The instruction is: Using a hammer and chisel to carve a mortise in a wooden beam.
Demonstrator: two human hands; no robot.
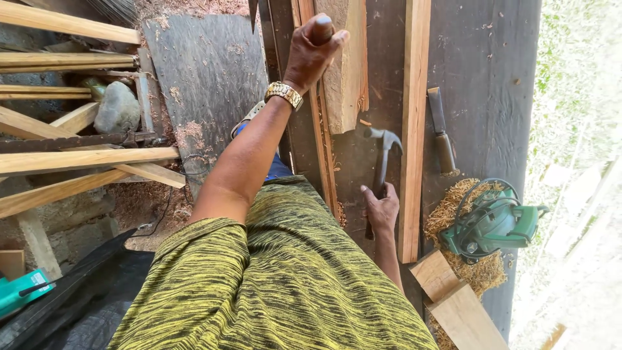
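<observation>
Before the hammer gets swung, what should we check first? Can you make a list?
1. Right hand has the hammer by its handle: ok.
2. Hammer head clear of the long plank beside it: ok.
3. Left hand fingers away from where the hammer would land: cannot tell, the fist is closed on something at the top of the thin strip.
4. A nail in place: cannot tell, none shows.
5. Chisel and green power tool out of the swing path: ok, both lie beyond the plank.
</observation>
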